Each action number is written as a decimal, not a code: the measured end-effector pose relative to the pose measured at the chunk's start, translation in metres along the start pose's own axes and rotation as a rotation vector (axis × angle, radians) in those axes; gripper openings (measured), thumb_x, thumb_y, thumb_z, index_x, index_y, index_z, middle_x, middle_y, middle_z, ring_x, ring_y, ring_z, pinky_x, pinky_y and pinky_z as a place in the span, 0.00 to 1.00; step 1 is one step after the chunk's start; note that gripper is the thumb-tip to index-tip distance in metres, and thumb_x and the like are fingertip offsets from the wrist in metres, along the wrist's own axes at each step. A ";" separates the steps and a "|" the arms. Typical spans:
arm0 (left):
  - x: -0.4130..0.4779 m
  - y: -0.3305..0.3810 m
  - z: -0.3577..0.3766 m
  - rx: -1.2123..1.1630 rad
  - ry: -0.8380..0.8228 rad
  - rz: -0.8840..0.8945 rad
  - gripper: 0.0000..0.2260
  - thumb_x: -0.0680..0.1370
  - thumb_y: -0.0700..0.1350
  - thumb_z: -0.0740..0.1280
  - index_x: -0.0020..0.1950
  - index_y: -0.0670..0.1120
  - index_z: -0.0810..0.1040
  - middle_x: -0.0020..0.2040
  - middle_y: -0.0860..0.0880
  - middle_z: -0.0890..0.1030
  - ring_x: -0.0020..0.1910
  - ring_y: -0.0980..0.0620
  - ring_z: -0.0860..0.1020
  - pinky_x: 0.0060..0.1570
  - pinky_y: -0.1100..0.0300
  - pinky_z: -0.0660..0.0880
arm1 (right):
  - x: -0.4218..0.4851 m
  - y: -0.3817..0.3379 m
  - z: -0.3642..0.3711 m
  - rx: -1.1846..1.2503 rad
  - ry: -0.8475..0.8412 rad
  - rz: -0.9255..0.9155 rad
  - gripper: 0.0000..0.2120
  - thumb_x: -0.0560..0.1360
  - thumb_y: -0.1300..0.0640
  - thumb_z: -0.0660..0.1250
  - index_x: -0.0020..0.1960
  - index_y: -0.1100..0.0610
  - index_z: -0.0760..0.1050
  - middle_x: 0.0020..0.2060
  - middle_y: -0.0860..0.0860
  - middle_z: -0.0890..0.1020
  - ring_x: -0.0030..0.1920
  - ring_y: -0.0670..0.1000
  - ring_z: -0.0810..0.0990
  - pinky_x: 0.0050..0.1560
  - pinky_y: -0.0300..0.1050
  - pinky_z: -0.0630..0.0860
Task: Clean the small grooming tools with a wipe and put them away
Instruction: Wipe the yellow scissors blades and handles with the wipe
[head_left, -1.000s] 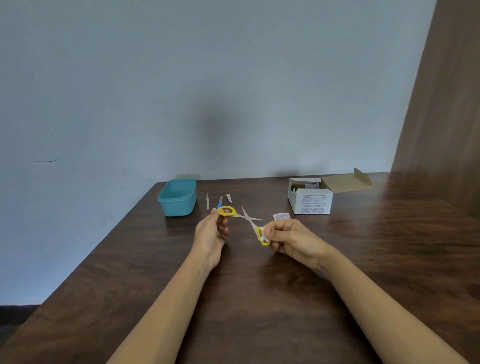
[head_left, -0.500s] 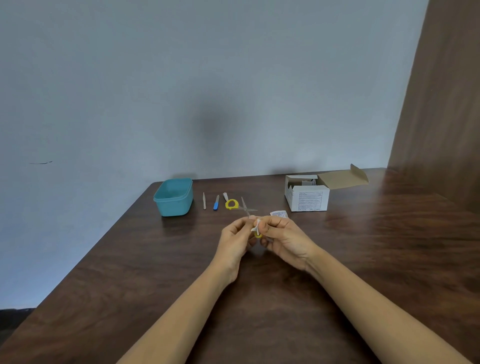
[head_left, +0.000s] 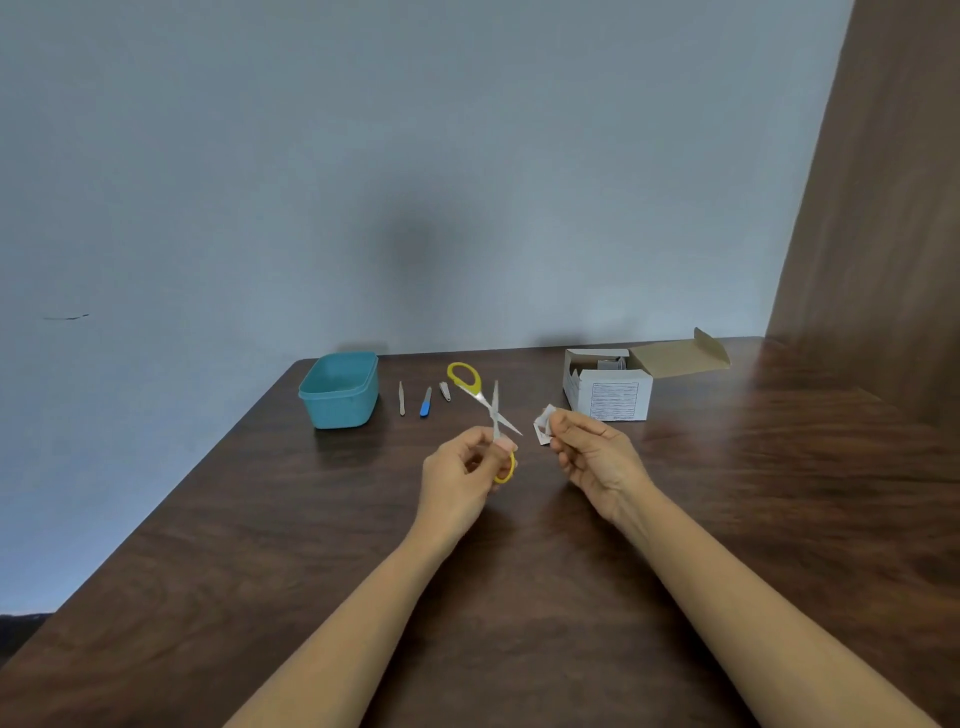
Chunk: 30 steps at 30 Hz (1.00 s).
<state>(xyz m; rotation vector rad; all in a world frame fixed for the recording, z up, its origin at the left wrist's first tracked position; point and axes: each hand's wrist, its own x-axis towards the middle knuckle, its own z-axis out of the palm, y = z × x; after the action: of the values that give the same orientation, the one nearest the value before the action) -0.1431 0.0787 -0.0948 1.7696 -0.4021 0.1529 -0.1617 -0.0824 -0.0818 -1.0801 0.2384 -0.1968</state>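
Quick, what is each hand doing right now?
Left hand: closed on the yellow scissors, whose blades are spread apart.
Right hand: pinching a small white wipe.

Nothing legible to call out here. The white cardboard box (head_left: 608, 400) with its brown flap open, at the far right of the dark brown wooden table (head_left: 753, 519), shows a printed panel on its near face. It's a thin dark frame around rows of fine grey lines, all too small to read, so no word or number comes through. The small white folded wipe (head_left: 544, 430) pinched in the right hand (head_left: 592, 460) is blurred, and any print on it cannot be made out.
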 end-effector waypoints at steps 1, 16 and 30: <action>0.000 -0.001 0.001 0.041 -0.022 0.030 0.06 0.78 0.47 0.67 0.46 0.48 0.83 0.37 0.49 0.84 0.36 0.56 0.79 0.39 0.58 0.79 | 0.000 0.000 0.000 0.003 0.005 -0.003 0.05 0.71 0.62 0.71 0.47 0.58 0.82 0.31 0.49 0.82 0.30 0.42 0.77 0.30 0.32 0.73; -0.002 -0.004 0.001 0.325 -0.128 0.165 0.08 0.78 0.52 0.66 0.44 0.50 0.81 0.34 0.52 0.82 0.34 0.57 0.77 0.36 0.65 0.72 | -0.006 0.003 0.009 -0.154 -0.073 -0.044 0.03 0.70 0.61 0.73 0.43 0.56 0.84 0.32 0.49 0.82 0.32 0.43 0.74 0.33 0.34 0.71; -0.004 -0.004 0.000 0.414 -0.138 0.248 0.08 0.80 0.51 0.63 0.45 0.51 0.79 0.34 0.51 0.79 0.34 0.54 0.75 0.38 0.57 0.74 | -0.006 0.006 0.009 -0.300 -0.070 -0.113 0.02 0.71 0.57 0.73 0.42 0.56 0.83 0.29 0.48 0.76 0.32 0.45 0.69 0.34 0.38 0.68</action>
<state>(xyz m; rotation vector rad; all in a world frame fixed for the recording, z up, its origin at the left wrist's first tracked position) -0.1456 0.0801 -0.1004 2.1391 -0.7313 0.3088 -0.1649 -0.0708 -0.0825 -1.3974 0.1459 -0.2287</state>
